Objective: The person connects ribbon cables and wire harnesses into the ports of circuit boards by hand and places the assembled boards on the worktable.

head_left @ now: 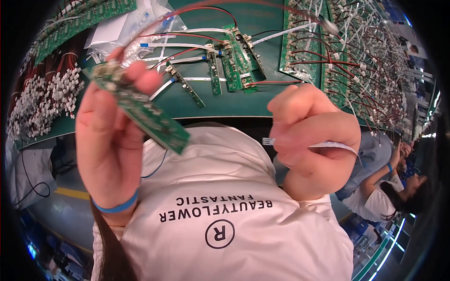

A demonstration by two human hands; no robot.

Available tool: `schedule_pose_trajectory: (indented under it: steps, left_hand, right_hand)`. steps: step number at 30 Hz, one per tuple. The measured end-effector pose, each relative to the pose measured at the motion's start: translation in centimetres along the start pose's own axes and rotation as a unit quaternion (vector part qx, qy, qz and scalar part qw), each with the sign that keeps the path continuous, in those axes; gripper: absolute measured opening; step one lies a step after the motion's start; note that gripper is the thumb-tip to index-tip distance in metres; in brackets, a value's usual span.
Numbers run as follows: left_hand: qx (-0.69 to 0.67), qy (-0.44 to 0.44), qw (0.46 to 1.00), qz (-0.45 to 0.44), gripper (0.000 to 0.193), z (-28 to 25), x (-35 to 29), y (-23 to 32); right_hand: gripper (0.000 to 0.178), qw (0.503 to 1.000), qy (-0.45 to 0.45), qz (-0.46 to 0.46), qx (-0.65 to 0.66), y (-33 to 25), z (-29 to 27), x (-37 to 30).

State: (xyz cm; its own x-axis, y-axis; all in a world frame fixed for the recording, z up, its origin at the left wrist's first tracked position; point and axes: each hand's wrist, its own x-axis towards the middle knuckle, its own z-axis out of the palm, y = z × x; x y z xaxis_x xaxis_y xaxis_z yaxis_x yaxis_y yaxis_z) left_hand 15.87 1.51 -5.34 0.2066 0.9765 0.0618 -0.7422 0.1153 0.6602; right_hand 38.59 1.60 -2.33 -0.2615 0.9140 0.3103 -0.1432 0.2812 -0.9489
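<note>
My left hand (110, 126) is raised at the left, a blue band round its wrist. Its fingers grip a narrow green circuit board (152, 119) that tilts down to the right, and a red-and-black wire arcs up from the board's connector end. My right hand (314, 136) is closed on a flat white ribbon cable (333, 145). One end of the cable pokes out past the fingertips toward the board, apart from it; the rest trails out to the right. Beyond my hands, several small circuit boards (232, 61) with ribbon cables and wires lie on the green table.
Bundles of white-plugged wires (44, 100) sit at the left edge of the green table (206, 110). Behind them are a clear plastic bag (136, 28) and a board panel (79, 23). Wired board panels (323, 51) fill the right. Another person (379, 196) sits at the right.
</note>
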Motion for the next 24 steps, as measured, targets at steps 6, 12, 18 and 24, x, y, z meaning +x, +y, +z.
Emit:
schedule_pose_trajectory:
  steps: [6, 12, 18, 24]
  left_hand:
    - [0.055, 0.152, 0.987, 0.01, 0.046, 0.3, -1.2, 0.3]
    - [0.122, 0.068, 0.984, -0.111, 0.055, 1.4, -1.1, -0.5]
    - [0.12, 0.065, 0.983, -0.122, 0.064, 3.6, -0.8, -1.0]
    - [0.091, 0.131, 0.976, -0.15, 0.072, 4.5, -1.0, -1.0]
  right_hand:
    - [0.017, 0.999, -0.044, -0.009, -0.03, 0.2, -2.1, -0.3]
    - [0.017, 0.995, -0.069, -0.069, -0.025, 1.0, -1.4, 0.0]
    - [0.023, 0.989, -0.1, -0.081, -0.066, 0.4, 0.8, 1.1]
    - [0.026, 0.991, -0.003, -0.131, -0.009, 1.5, 2.9, 0.9]
